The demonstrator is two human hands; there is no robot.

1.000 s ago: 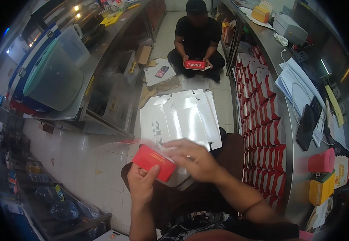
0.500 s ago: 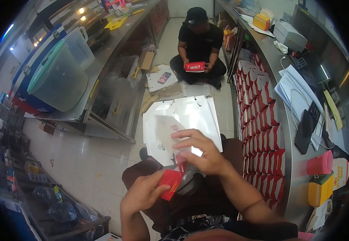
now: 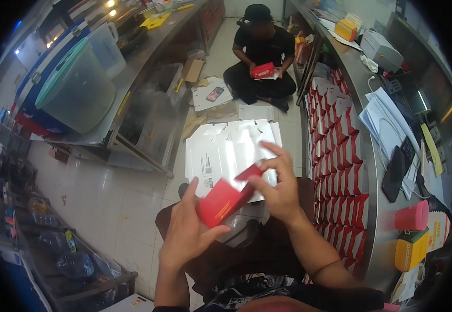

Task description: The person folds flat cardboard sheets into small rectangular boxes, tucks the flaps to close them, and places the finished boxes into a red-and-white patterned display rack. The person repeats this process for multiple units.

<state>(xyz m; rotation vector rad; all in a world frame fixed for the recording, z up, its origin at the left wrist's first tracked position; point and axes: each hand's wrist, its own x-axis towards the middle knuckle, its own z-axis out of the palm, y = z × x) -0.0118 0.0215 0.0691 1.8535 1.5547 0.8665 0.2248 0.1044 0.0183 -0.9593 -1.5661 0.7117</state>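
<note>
Between my hands is a small red cardboard box (image 3: 219, 202) with yellowish print, tilted and partly folded, its edges slightly blurred. My left hand (image 3: 185, 229) grips its near left side, thumb along the lower edge and fingers behind. At the box's far right, my right hand (image 3: 280, 184) pinches a red side flap between thumb and fingers, with the index finger raised. Below the box, flat white cardboard sheets (image 3: 197, 151) lie across in front of my knees, partly hidden by my hands and the box.
A person (image 3: 259, 57) sits cross-legged ahead, holding a red box (image 3: 263, 70). Stacked red-and-white folded boxes (image 3: 335, 171) fill the shelf at right. Steel counters (image 3: 153, 44) flank the aisle. A phone (image 3: 215, 94) lies on cardboard; a pink cup (image 3: 412, 215) stands on the right counter.
The red box has risen and turned, and looks more opened out. My right hand has moved right and now pinches its flap. The other person's box has shifted right and up.
</note>
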